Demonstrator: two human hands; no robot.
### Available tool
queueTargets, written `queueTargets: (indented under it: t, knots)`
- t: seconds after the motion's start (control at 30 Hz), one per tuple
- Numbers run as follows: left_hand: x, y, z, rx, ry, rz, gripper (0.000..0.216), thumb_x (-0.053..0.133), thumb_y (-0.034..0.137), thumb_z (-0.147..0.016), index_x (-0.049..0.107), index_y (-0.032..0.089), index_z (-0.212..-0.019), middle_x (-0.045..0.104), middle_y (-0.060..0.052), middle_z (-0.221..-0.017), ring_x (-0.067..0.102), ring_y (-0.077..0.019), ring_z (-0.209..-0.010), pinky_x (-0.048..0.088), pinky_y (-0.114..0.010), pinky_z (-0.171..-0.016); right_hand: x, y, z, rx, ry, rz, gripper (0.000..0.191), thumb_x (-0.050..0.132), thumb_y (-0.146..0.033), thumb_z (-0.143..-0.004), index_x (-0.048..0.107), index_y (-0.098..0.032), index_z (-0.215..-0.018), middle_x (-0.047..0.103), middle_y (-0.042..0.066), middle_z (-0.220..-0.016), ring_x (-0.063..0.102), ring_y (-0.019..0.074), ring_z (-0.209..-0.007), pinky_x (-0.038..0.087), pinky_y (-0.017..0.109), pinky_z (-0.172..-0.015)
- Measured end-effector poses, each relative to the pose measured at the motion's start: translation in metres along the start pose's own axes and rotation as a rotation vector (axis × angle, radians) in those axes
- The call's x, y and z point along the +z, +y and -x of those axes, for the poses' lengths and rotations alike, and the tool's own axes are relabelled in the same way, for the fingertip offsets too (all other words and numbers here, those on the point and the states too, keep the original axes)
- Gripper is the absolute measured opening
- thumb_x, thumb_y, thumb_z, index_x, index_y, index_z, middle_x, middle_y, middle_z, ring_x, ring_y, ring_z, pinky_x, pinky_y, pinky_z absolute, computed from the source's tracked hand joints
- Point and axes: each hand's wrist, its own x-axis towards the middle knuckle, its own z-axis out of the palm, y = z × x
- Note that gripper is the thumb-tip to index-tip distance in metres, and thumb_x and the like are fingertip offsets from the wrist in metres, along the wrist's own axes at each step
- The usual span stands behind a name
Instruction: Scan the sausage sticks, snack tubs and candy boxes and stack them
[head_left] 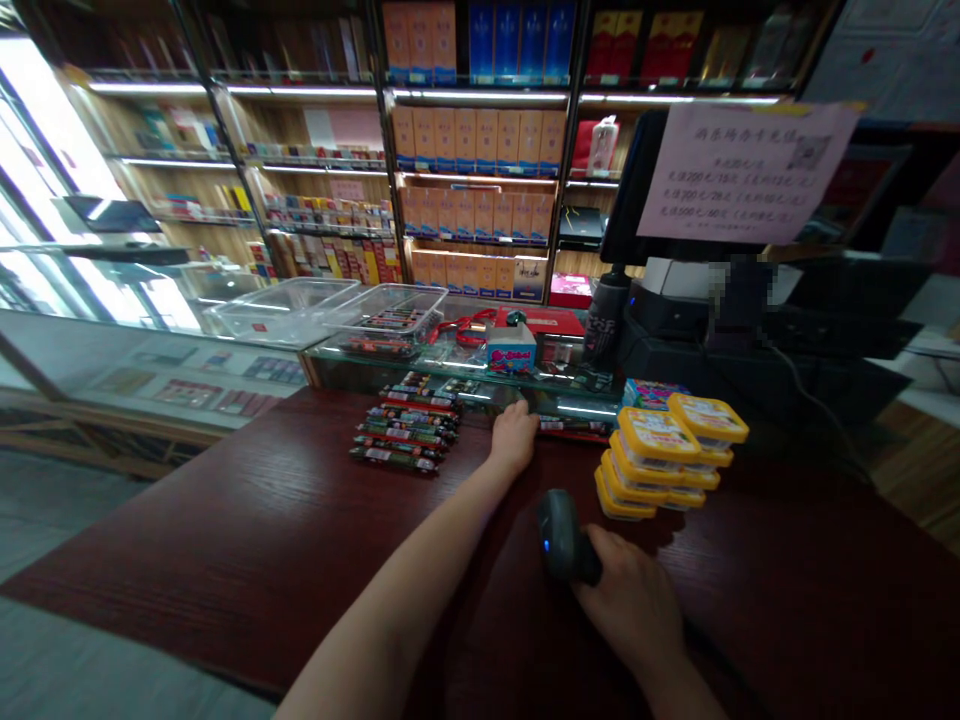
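My right hand [634, 600] is wrapped round the handle of a dark barcode scanner [561, 535] with a small blue light, held above the dark wooden counter. My left hand [514, 437] reaches forward to the edge of the glass display case [480, 385]. Its fingers look curled, and their tips are hidden, so what they hold, if anything, does not show. Left of it lies a row of slim dark packaged sticks [405, 430] side by side. More slim packs [577, 428] lie to its right, along the foot of the glass.
Stacked yellow-lidded tubs [660, 460] stand at the right. On the glass are a small blue box [511, 350], clear plastic trays [390, 315] and a dark bottle [606, 320]. A monitor with a pink paper sign [750, 170] rises behind. Shelves of boxes [480, 140] line the wall.
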Motion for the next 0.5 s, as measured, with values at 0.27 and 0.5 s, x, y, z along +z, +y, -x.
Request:
queueTargets:
  t: [0.27, 0.5]
  knots:
    - [-0.016, -0.039, 0.078, -0.232, 0.053, 0.257, 0.013, 0.063, 0.025, -0.077, 0.069, 0.022, -0.089, 0.057, -0.003, -0.087, 0.055, -0.016, -0.083, 0.042, -0.027, -0.075, 0.0, -0.002, 0.006, -0.027, 0.053, -0.009, 0.025, 0.052, -0.025, -0.08, 0.061, -0.024, -0.104, 0.069, 0.004, -0.092, 0.064, 0.0213, -0.084, 0.039, 0.03, -0.072]
    - [-0.021, -0.037, 0.103, -0.363, 0.113, 0.232, 0.012, 0.066, 0.026, -0.074, 0.066, 0.021, -0.085, 0.058, -0.003, -0.089, 0.055, -0.0159, -0.084, 0.04, -0.025, -0.072, -0.014, -0.004, 0.006, 0.035, 0.017, -0.158, 0.023, 0.055, -0.032, -0.078, 0.064, -0.025, -0.098, 0.072, 0.003, -0.09, 0.067, 0.0227, -0.083, 0.042, 0.03, -0.068]
